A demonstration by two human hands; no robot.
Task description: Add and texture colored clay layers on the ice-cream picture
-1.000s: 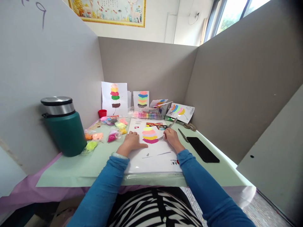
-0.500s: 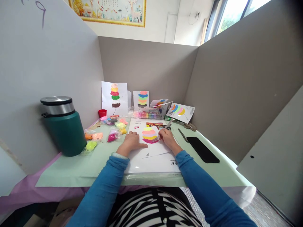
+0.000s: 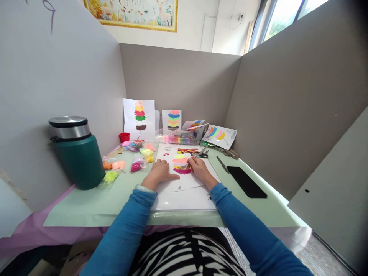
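Observation:
A white sheet (image 3: pixel 186 189) lies in front of me with stacked bands of coloured clay (image 3: pixel 180 164) on it: green, pink, orange, yellow, magenta. My left hand (image 3: pixel 160 172) rests flat on the sheet to the left of the clay, fingers spread. My right hand (image 3: pixel 198 168) is closed round a thin metal tool (image 3: pixel 197 154) whose tip sits on the right side of the clay bands.
A green flask (image 3: pixel 78 153) stands at the left. Small bags of coloured clay (image 3: pixel 130 157) lie beside the sheet. A red cup (image 3: pixel 124 137), finished clay pictures (image 3: pixel 139 119) and a clay box (image 3: pixel 176 138) line the back wall. A black phone (image 3: pixel 246 181) and scissors (image 3: pixel 203 154) lie to the right.
My right hand has moved left with the tool, from the right edge of the clay bands onto them. My left hand has stayed in place.

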